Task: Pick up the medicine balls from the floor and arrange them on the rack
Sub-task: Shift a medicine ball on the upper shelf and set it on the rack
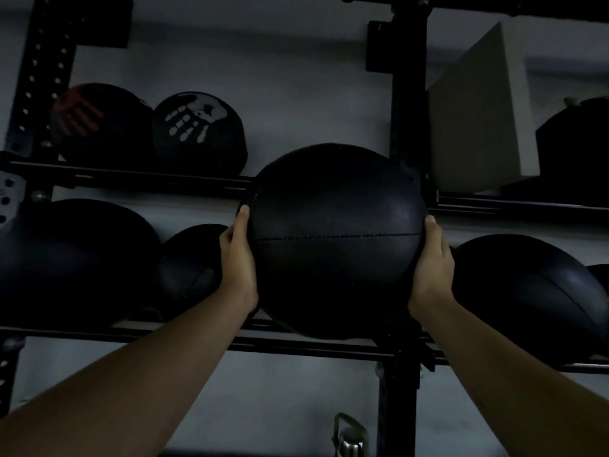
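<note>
The head view is dark, so small details are hard to see. Two bare hands hold one big black medicine ball up in front of the rack. The left hand presses flat on the ball's left side and the right hand presses flat on its right side, so each grip is spread wide against the ball, with the thumbs pointing up. The ball is round and looks like soft leather, with a stitched seam running across its middle. I can read no words on it. It sits in the air between the upper shelf rail and the lower shelf rail, just beside the rack's black metal post. The post on the far left has a row of little round holes. On the upper shelf, near its left end, are two round black balls: one with a red handprint and one with a white handprint. On the lower shelf I count two dark balls on the left, a large one and a smaller one touching it, and one more dark ball on the right. A pale grey block with flat sides stands on the upper shelf to the right of the post.
</note>
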